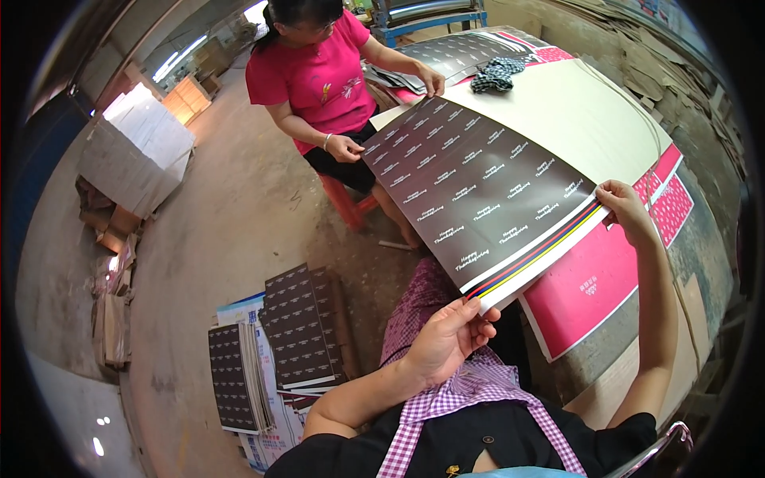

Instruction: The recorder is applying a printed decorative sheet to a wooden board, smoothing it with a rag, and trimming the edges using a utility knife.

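A large dark brown printed paper sheet (478,179) with rows of white lettering and a striped white border is stretched between me and a co-worker. My left hand (453,334) pinches its near left corner, beside the coloured stripes. At the near right corner, my right hand (625,209) grips the same sheet's edge. The co-worker (319,76), in a pink shirt, holds the far end with both hands. Below and right of the sheet lies a bright pink printed sheet (586,291) on the table, partly covered.
A large cream sheet (582,111) lies on the table, with a checked cloth (498,74) at its far end. More dark printed sheets (446,57) lie behind. Stacks of dark sheets (299,327) sit low on my left. A red stool (343,199) stands beside the co-worker.
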Demonstrator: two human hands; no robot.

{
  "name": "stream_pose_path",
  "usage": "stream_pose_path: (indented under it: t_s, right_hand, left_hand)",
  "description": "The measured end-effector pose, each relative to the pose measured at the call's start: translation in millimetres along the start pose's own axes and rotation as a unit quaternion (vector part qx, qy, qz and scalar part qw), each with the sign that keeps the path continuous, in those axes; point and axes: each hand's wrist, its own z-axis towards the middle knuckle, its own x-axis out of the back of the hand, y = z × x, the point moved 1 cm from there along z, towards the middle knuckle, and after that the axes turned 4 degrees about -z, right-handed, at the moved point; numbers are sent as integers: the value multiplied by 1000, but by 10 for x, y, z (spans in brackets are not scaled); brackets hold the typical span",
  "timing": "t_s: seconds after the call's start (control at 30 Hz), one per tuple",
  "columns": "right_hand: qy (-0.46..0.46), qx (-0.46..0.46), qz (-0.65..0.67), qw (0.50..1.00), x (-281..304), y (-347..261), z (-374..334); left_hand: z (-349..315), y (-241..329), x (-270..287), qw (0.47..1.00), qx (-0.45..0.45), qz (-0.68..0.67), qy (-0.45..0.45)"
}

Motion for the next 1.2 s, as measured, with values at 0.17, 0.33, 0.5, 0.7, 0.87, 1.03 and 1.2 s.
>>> stream_pose_path:
  t_s: [0.17, 0.33, 0.5, 0.7, 0.87, 1.03, 1.2]
  right_hand:
    - [-3, -1, 4, 1000, -12, -34, 8]
    - [-7, 5, 8, 1000, 33, -18, -6]
    - [1, -1, 2, 1000, 28, -33, -35]
    - [-4, 5, 14, 1000, 9, -19, -17]
    - [-10, 2, 10, 1000, -17, -18, 16]
    - [-7, 3, 1, 1000, -46, -17, 49]
    - [1, 1, -5, 1000, -54, -17, 67]
  left_hand:
    - [9, 19, -9, 1000, 3, 0, 13]
    - [-9, 14, -6, 1000, 1, 5, -4]
    - [-18, 9, -8, 1000, 3, 2, -19]
    - [-31, 10, -28, 1000, 2, -1, 7]
    - [-18, 11, -7, 1000, -2, -4, 18]
    - [-12, 30, 2, 1000, -6, -16, 19]
    - [-8, 30, 18, 1000, -5, -17, 18]
